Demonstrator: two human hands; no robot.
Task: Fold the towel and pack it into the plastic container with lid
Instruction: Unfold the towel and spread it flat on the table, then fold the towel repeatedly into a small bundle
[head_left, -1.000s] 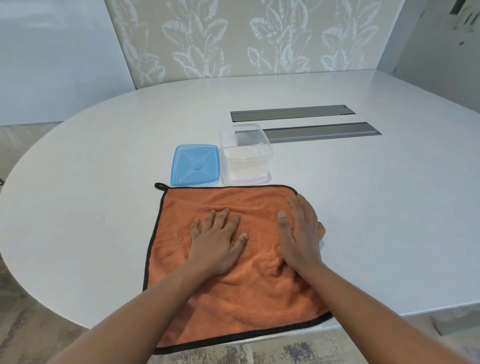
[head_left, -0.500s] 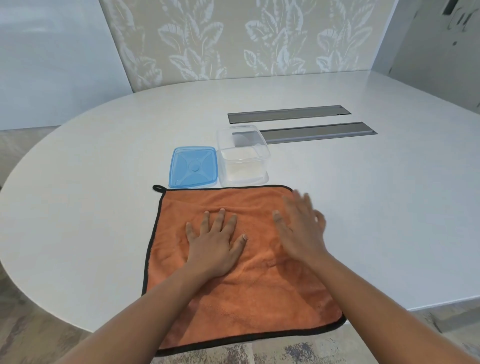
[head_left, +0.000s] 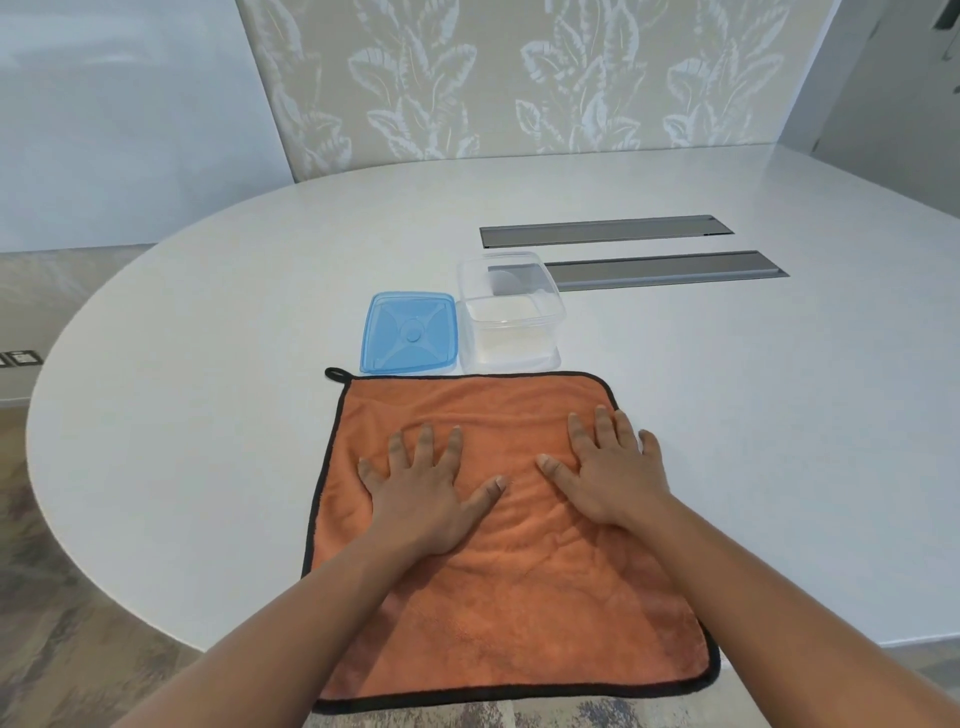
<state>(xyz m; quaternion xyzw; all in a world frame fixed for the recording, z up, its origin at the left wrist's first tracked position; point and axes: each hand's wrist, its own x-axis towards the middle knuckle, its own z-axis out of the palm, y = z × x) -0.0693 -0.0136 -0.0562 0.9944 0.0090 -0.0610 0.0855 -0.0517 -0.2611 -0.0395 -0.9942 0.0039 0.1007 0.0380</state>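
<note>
An orange towel (head_left: 524, 597) with a black border and a small hanging loop lies spread flat on the near side of the white table, its near edge overhanging the table's rim. My left hand (head_left: 426, 493) presses flat on its left middle, fingers spread. My right hand (head_left: 610, 467) lies flat near the towel's right edge, fingers apart. Just beyond the towel's far edge stands the clear plastic container (head_left: 511, 312), with nothing inside. Its blue lid (head_left: 410, 332) lies flat to the left of it.
The white oval table (head_left: 208, 415) curves away at left, with floor below. Two grey metal slots (head_left: 665, 269) are set in the tabletop behind the container. A leaf-patterned wall panel stands at the back.
My right hand slid outward across the towel toward its right edge, flattening the bunched right side. My left hand stayed pressed in place. The view shifted a little.
</note>
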